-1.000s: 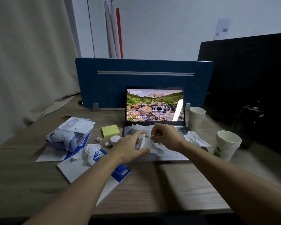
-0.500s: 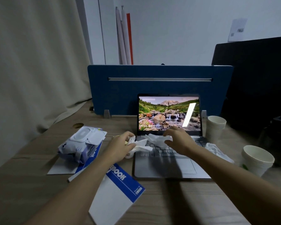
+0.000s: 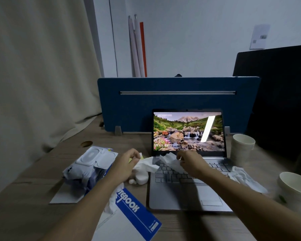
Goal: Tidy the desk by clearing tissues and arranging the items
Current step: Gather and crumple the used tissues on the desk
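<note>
Nearest on the wooden counter (image 3: 24,214) lies a blue and white notebook (image 3: 135,216), with a crumpled tissue (image 3: 111,204) at its upper left edge under the left forearm. Beside it to the left a pack of wet wipes (image 3: 89,164) rests on a white sheet. At the right edge stands a paper cup (image 3: 295,190), and a second crumpled tissue (image 3: 245,179) lies between it and the open laptop (image 3: 186,193). The left hand (image 3: 127,165) grips a white tissue (image 3: 146,165) with curled fingers, just left of the keyboard and above a small white round case (image 3: 142,178) and a tiny white earbud (image 3: 131,181). A bit of yellow sticky pad (image 3: 141,156) peeks out behind that hand. The right hand (image 3: 191,163) pinches another tissue (image 3: 170,161) over the upper keys, fingers bent down onto it. Farther back a stack of paper cups (image 3: 241,150) stands right of the lit screen, then the blue divider panel (image 3: 177,101), with a curtain (image 3: 38,75) hanging at left
</note>
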`<state>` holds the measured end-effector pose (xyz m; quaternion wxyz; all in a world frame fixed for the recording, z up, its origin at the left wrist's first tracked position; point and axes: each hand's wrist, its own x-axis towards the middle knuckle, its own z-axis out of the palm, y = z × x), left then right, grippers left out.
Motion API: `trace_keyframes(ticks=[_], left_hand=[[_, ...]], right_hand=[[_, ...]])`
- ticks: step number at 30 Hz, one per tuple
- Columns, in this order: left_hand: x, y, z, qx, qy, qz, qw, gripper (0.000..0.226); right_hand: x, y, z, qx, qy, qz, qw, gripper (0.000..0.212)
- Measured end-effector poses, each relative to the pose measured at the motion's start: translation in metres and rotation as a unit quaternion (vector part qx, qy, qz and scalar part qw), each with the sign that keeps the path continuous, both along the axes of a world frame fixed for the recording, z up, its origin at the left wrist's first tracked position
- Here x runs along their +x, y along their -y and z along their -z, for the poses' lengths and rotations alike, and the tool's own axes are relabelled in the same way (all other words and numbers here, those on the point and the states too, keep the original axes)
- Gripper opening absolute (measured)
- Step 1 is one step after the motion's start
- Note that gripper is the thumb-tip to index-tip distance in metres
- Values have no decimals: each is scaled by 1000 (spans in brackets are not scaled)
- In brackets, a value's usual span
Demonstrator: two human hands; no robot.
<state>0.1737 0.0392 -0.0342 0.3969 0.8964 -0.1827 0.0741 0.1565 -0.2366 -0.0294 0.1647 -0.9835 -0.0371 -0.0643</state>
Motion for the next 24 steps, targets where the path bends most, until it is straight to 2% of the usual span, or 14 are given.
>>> trace_keyframes(ticks=[3, 6, 12, 16, 24], left_hand=[[1, 1, -1, 7, -5, 1, 1000, 15], [-1, 4, -2, -21, -23, -12, 999, 12], [-11, 20, -12, -46, -53, -22, 997, 33], [-17, 24, -19, -55, -62, -44, 996, 53], [-30, 29, -28, -80, -93, -42, 992, 61]], right_hand=[[-3, -2, -4, 44, 52, -13, 998, 18], [-11, -6, -15, 83, 93, -32, 992, 18], [-33, -17, -36, 111, 143, -82, 980, 16], [-46, -19, -43, 121, 168, -76, 975, 19], [-71, -21, -51, 153, 202, -62, 965, 15]])
